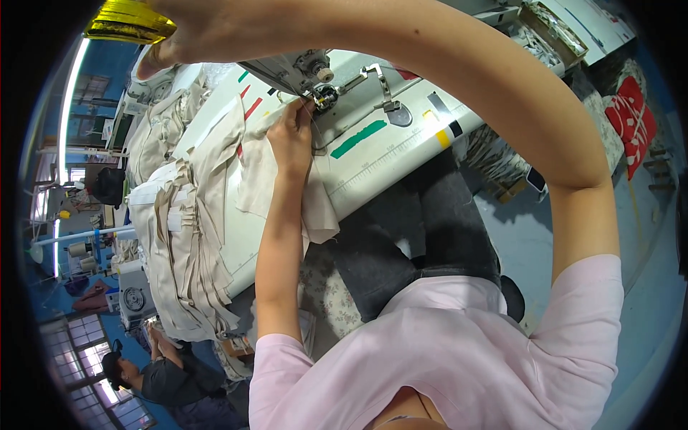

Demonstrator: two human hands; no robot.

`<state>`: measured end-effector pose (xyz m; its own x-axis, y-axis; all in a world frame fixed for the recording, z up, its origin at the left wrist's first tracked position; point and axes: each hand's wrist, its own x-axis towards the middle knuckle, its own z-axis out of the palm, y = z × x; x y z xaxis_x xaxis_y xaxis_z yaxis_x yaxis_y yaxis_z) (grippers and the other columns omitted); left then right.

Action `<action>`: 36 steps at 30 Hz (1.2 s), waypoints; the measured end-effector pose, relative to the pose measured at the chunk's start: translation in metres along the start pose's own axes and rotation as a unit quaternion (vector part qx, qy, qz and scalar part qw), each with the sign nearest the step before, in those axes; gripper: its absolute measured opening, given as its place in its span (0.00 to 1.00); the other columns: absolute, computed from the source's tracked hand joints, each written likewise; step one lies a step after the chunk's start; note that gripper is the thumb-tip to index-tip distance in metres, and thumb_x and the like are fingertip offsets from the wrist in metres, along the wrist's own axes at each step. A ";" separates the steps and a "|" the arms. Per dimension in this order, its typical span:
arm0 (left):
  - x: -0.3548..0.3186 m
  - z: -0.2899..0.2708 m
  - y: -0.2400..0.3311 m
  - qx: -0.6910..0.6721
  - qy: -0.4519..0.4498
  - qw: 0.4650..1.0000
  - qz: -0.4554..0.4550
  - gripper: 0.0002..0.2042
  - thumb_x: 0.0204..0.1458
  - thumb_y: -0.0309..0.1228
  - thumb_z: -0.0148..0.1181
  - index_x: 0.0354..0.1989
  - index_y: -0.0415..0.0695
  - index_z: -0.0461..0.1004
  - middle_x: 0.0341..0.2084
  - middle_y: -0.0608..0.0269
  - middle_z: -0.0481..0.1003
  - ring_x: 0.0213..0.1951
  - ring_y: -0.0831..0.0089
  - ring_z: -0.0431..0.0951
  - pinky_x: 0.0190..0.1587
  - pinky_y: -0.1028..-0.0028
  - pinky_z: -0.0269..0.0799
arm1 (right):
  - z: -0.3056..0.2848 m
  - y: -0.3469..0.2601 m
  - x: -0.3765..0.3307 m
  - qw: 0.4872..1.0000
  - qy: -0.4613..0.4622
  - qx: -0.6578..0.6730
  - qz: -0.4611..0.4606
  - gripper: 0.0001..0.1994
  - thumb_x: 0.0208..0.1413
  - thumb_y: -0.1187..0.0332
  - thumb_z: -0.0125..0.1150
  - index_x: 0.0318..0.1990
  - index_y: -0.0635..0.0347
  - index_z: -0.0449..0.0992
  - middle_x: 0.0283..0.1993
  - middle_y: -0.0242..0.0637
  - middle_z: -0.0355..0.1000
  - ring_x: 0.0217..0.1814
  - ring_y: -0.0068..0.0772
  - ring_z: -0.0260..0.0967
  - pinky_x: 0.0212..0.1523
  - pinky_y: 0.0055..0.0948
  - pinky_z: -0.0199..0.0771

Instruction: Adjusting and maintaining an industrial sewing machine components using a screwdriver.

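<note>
The left hand [290,136] pinches the edge of a soft beige cloth piece [261,168] at the needle of the grey sewing machine head [304,72], near the far edge of the white sewing table [373,154]. The right hand [208,32] is raised, fingers closed near a shiny yellow object [129,21]; whether it holds that object cannot be told. The cloth looks light and limp; best taken at its hem. A stack of beige fabric pieces [179,244] lies at the table's left edge.

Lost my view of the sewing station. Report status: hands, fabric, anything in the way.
Left hand pinching beige fabric at the sewing machine needle. Right hand raised near the camera, grip unclear. Stacked beige pieces lie left on the table.
</note>
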<state>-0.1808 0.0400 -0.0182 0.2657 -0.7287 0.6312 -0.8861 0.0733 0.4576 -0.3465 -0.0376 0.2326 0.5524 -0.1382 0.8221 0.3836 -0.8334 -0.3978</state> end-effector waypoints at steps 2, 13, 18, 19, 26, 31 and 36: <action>0.000 -0.001 0.002 0.003 -0.002 1.000 -0.002 0.06 0.58 0.29 0.67 0.41 0.43 0.80 0.31 0.53 0.83 0.32 0.57 0.84 0.36 0.64 0.77 | 0.001 0.004 0.000 1.000 0.006 -0.008 -0.004 0.14 0.58 0.73 0.68 0.40 0.80 0.73 0.39 0.65 0.78 0.43 0.58 0.80 0.42 0.42 0.81; 0.000 0.002 -0.001 -0.013 -0.003 1.000 -0.008 0.07 0.59 0.30 0.67 0.42 0.42 0.81 0.30 0.52 0.83 0.31 0.59 0.84 0.35 0.66 0.77 | -0.001 0.005 -0.007 1.000 -0.004 0.010 -0.021 0.13 0.59 0.73 0.68 0.40 0.79 0.74 0.40 0.65 0.78 0.44 0.58 0.80 0.45 0.42 0.81; -0.001 0.000 -0.003 -0.015 -0.003 1.000 -0.004 0.06 0.60 0.30 0.66 0.42 0.42 0.81 0.30 0.52 0.83 0.31 0.59 0.85 0.36 0.66 0.77 | 0.000 0.000 -0.006 0.997 0.008 0.061 0.048 0.14 0.59 0.73 0.68 0.38 0.84 0.76 0.39 0.67 0.78 0.40 0.55 0.80 0.38 0.41 0.82; -0.001 -0.001 -0.002 -0.014 -0.004 1.000 -0.005 0.06 0.60 0.30 0.66 0.42 0.42 0.81 0.30 0.52 0.83 0.31 0.59 0.85 0.36 0.66 0.77 | -0.001 -0.003 -0.007 0.997 0.008 0.061 0.048 0.14 0.59 0.73 0.68 0.38 0.84 0.76 0.39 0.67 0.78 0.40 0.55 0.80 0.38 0.41 0.82; 0.000 0.000 0.003 0.006 -0.011 1.000 0.006 0.06 0.59 0.29 0.66 0.42 0.41 0.81 0.31 0.52 0.83 0.31 0.58 0.85 0.36 0.65 0.77 | -0.005 -0.001 -0.025 0.975 0.029 0.080 0.204 0.10 0.56 0.79 0.62 0.32 0.86 0.78 0.31 0.69 0.76 0.34 0.57 0.80 0.35 0.43 0.80; 0.001 0.001 0.001 -0.001 -0.006 1.000 0.006 0.07 0.59 0.28 0.66 0.42 0.40 0.81 0.31 0.51 0.83 0.31 0.58 0.85 0.37 0.65 0.77 | -0.004 0.004 -0.041 0.982 0.053 0.080 0.160 0.08 0.55 0.83 0.55 0.30 0.82 0.79 0.29 0.70 0.75 0.33 0.62 0.80 0.35 0.45 0.78; 0.000 -0.005 0.002 0.009 -0.020 1.000 -0.008 0.07 0.59 0.28 0.66 0.43 0.39 0.81 0.33 0.50 0.84 0.32 0.60 0.85 0.38 0.65 0.78 | -0.003 0.005 -0.038 0.979 0.031 0.073 0.185 0.07 0.55 0.81 0.58 0.31 0.79 0.80 0.27 0.70 0.74 0.33 0.63 0.79 0.35 0.47 0.77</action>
<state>-0.1801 0.0434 -0.0139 0.2651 -0.7564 0.5979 -0.8883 0.0496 0.4566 -0.3678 -0.0381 0.2012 0.6299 -0.4525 0.6312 0.2692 -0.6352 -0.7240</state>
